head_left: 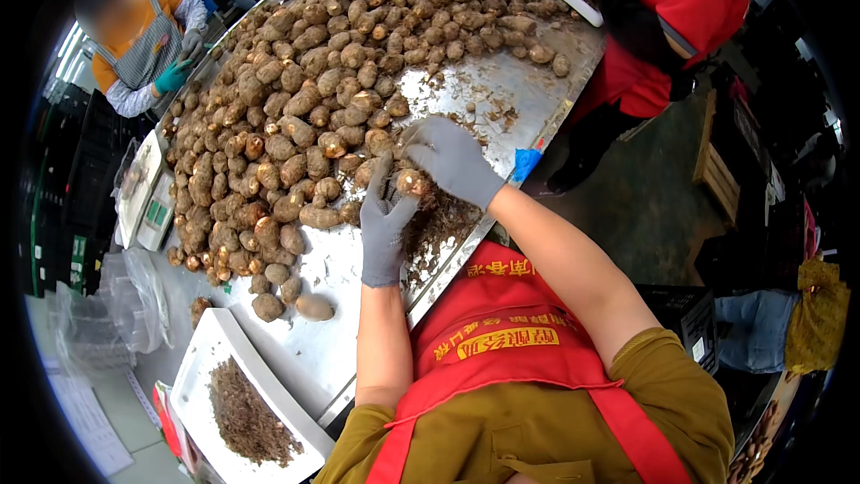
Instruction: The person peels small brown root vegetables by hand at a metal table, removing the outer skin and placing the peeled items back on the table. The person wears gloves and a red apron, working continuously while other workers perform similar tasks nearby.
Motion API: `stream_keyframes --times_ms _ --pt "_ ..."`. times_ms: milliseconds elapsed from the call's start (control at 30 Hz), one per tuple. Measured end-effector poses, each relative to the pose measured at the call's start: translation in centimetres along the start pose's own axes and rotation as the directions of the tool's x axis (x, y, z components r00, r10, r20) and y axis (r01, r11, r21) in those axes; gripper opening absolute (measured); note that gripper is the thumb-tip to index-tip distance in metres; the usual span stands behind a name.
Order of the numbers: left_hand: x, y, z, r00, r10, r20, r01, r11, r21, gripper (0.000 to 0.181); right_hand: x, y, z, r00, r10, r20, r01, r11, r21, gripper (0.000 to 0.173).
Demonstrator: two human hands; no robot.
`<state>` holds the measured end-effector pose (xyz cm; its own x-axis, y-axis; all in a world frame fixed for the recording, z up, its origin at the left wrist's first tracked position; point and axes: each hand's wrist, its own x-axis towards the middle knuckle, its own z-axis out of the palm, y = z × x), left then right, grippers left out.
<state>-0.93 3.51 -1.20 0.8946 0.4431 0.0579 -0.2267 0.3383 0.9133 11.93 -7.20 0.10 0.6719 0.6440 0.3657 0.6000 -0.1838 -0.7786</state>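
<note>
A large heap of brown taro corms [295, 101] covers much of a metal table [329, 343]. My left hand [386, 228], in a grey glove, holds one taro corm [412, 183] between thumb and fingers near the table's front edge. Just right of it, my right hand [453, 158], gloved too, is at the heap's edge with its fingers bent down beside that corm; whether it grips anything is hidden. Loose brown root fibres and peelings [443, 225] lie on the metal under my hands. A few corms, one pale and smooth [314, 307], lie apart at the lower left.
A white foam tray [235, 333] of brown scraps is at the lower left, near clear plastic bags [138, 296] and a scale [144, 202]. Blue tape [527, 163] marks the table edge. Co-workers stand at the upper right [699, 7] and upper left [144, 47]; another tray [584, 7] lies upper right.
</note>
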Motion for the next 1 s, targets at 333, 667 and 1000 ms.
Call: stream_keyframes --times_ms 333,667,1000 --pt "0.2 -1.6 -1.3 0.992 -0.054 -0.113 0.036 0.988 -0.153 0.057 -2.9 -2.3 -0.3 0.996 0.019 -0.085 -0.015 0.999 0.047 0.029" --pt "0.1 -0.6 -0.4 0.989 -0.07 -0.131 0.038 0.973 -0.229 0.056 -2.4 2.6 -0.5 0.991 0.113 -0.068 -0.126 0.968 -0.218 0.019" --pt "0.4 -2.2 -1.6 0.985 0.013 -0.173 -0.003 0.998 0.058 0.05 -3.7 -3.0 0.3 0.993 0.119 -0.026 -0.112 0.974 0.195 0.03"
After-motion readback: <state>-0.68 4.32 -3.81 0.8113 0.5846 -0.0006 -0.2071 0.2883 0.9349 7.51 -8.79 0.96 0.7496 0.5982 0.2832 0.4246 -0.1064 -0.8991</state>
